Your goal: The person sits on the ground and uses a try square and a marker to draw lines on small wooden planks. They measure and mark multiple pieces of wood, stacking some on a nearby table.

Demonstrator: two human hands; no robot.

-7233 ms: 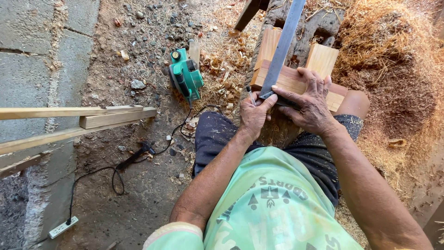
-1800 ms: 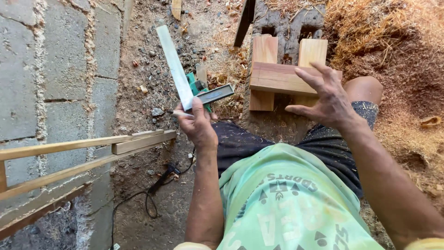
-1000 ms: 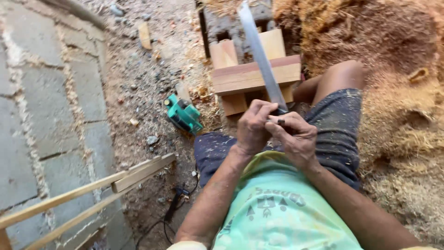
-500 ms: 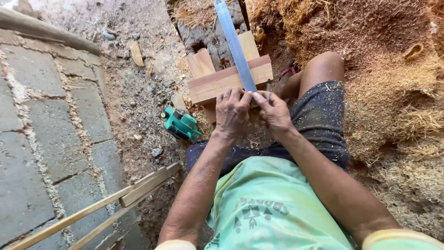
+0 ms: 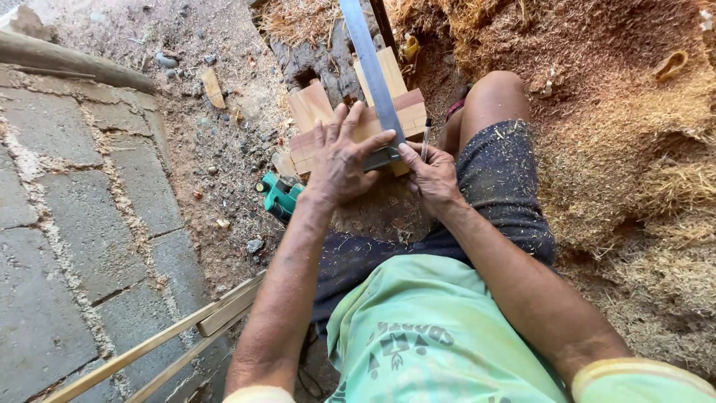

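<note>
A metal try square (image 5: 371, 71) lies with its blade across a wooden board (image 5: 406, 112) that rests on two upright wooden blocks (image 5: 310, 106). My left hand (image 5: 343, 155) lies flat with spread fingers on the board and the square's stock, pressing them down. My right hand (image 5: 428, 173) pinches a pencil (image 5: 426, 138) next to the blade's right edge, its tip at the board. My bare knee (image 5: 497, 97) is just right of the board.
A green electric planer (image 5: 280, 196) lies on the ground left of my left wrist. Heaps of wood shavings (image 5: 626, 112) cover the right side. A concrete block wall (image 5: 82, 224) and thin wooden strips (image 5: 186, 336) are at the left.
The square was carried from the left back over the board and laid on it. My left hand flattened onto the board and my right hand now holds the pencil at the blade.
</note>
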